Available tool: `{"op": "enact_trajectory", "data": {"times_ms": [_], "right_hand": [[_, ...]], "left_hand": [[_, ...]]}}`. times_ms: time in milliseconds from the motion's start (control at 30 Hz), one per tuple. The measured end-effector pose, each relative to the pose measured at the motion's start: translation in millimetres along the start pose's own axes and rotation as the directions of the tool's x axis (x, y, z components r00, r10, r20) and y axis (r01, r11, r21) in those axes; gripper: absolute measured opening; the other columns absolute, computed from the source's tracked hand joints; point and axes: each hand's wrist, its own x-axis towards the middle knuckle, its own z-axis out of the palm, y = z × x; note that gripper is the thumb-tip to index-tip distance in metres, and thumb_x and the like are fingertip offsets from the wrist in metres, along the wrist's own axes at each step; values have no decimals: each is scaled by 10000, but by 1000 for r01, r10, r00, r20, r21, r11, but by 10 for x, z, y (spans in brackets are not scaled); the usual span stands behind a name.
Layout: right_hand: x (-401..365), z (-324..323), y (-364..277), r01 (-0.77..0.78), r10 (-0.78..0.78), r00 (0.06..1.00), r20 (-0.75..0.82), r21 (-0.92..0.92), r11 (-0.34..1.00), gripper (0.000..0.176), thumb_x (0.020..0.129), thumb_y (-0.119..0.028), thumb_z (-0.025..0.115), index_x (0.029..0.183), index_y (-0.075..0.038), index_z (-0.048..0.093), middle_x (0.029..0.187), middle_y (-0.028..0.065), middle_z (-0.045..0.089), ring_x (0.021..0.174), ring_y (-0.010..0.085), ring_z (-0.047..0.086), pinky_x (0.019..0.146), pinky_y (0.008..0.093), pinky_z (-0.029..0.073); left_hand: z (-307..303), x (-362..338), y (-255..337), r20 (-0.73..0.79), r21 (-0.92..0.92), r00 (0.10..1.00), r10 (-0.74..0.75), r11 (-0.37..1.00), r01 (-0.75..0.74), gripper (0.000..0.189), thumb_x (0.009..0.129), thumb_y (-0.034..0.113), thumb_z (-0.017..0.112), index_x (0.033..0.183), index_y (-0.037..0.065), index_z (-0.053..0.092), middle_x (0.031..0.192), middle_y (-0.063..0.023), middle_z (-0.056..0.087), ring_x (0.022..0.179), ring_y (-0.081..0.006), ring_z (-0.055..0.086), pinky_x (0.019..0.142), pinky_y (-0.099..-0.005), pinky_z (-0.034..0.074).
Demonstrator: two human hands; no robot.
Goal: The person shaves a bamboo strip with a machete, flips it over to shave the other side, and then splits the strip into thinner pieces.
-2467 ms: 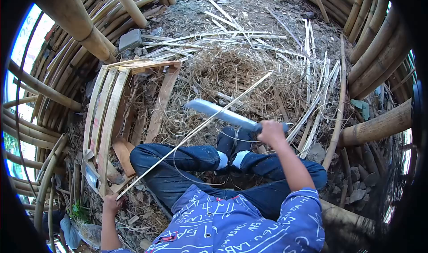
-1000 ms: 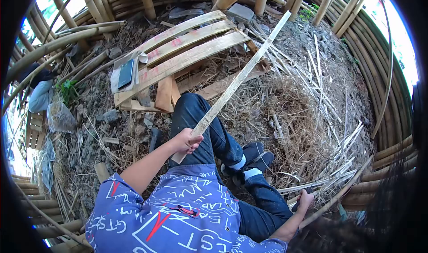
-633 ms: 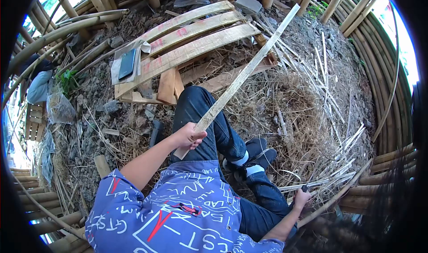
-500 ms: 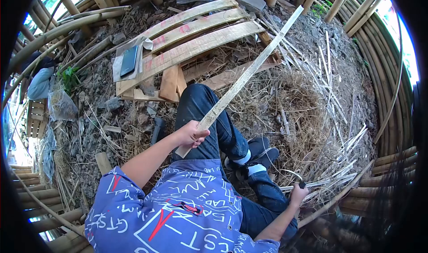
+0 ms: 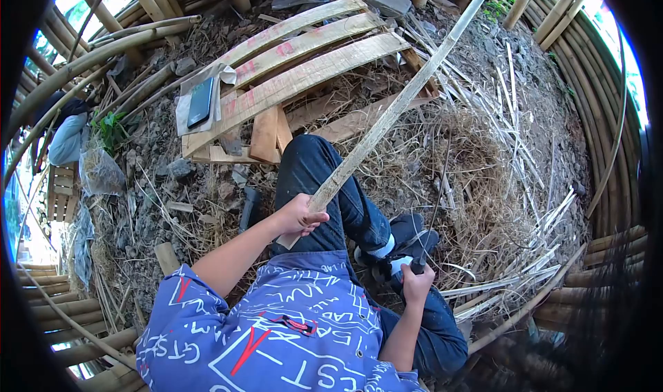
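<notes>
My left hand (image 5: 306, 216) is wrapped round the lower part of a long, flat bamboo strip (image 5: 390, 112). The strip slants up to the right across my raised knee, its short lower end sticking out below my fist. Closed on the dark handle of a knife (image 5: 418, 263), my right hand (image 5: 418, 283) is low on the right, beside my shoes. The knife's blade looks like a thin dark line rising from the handle, hard to make out against the straw. The two hands are well apart.
Ahead stands a low slatted wooden bench (image 5: 304, 64) with a phone (image 5: 200, 102) on paper at its left end. Dry shavings (image 5: 469, 157) and pale split strips (image 5: 514, 281) litter the ground to the right. A dark tool (image 5: 249, 209) lies by my left knee. Bamboo walls (image 5: 615, 143) enclose the space.
My right hand has moved left and slightly up with the knife, closer to my shoes. The bamboo strip's far end has shifted slightly up and right; my left hand keeps its grip.
</notes>
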Motion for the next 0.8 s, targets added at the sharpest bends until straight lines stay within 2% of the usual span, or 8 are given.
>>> {"op": "enact_trajectory", "data": {"times_ms": [133,200,333,500,600,700,767,800], "right_hand": [[-32,-112,170,99,-106,994,-40,-149,984,183,746,-26,705,667,-37,541,536,15,535,436,103,519,428,255,394],[-91,-124,98,-31,30,998,-50,-26,999,175,752,-32,707,691,-36,543,548,17,538,436,104,519,423,249,398],[-138,-119,139,-73,80,993,-82,87,994,161,763,-32,703,722,-39,547,558,14,534,438,103,516,417,242,403],[-178,-96,117,-130,173,970,-169,239,962,148,767,1,677,716,-30,542,557,29,540,434,103,515,411,239,400],[-147,-55,47,-132,169,974,-152,228,965,164,770,-3,676,703,-36,530,554,26,534,429,104,509,403,243,392],[-154,4,-13,-118,134,987,-92,165,979,137,787,-27,668,740,-41,539,580,23,534,438,103,501,403,240,397],[-145,80,-69,-70,78,996,-45,147,987,151,801,-46,676,742,-44,537,581,17,536,440,100,501,408,240,400],[-159,114,-131,-46,50,998,-29,134,990,171,815,-67,686,731,-45,539,567,10,532,437,96,497,411,244,391]], "left_hand": [[-5,-10,-11,20,14,1000,15,1000,-15,454,763,386,815,831,80,486,592,32,440,471,-63,434,429,-242,401],[-2,-25,-7,20,11,999,47,999,-47,491,740,422,826,803,85,475,583,35,435,466,-62,433,426,-240,401],[34,-185,64,17,-19,998,57,998,-57,577,682,518,835,772,89,460,576,40,421,459,-61,427,427,-230,393],[-10,-427,124,8,-46,1000,23,999,-23,558,698,502,828,787,88,463,586,36,429,464,-63,435,430,-232,395],[-70,-509,100,-13,-52,998,54,997,-55,491,749,436,814,816,84,479,607,25,449,472,-68,454,432,-237,409],[-41,-538,107,-18,-45,996,89,995,-90,528,721,471,823,816,90,470,614,28,448,472,-68,457,431,-238,410],[-30,-544,147,-63,-45,995,83,995,-85,657,604,551,863,843,84,468,615,37,445,482,-71,457,451,-238,420],[-50,-539,138,-36,-73,996,78,994,-81,646,621,540,858,860,85,465,634,31,455,491,-71,464,460,-239,424]]}}
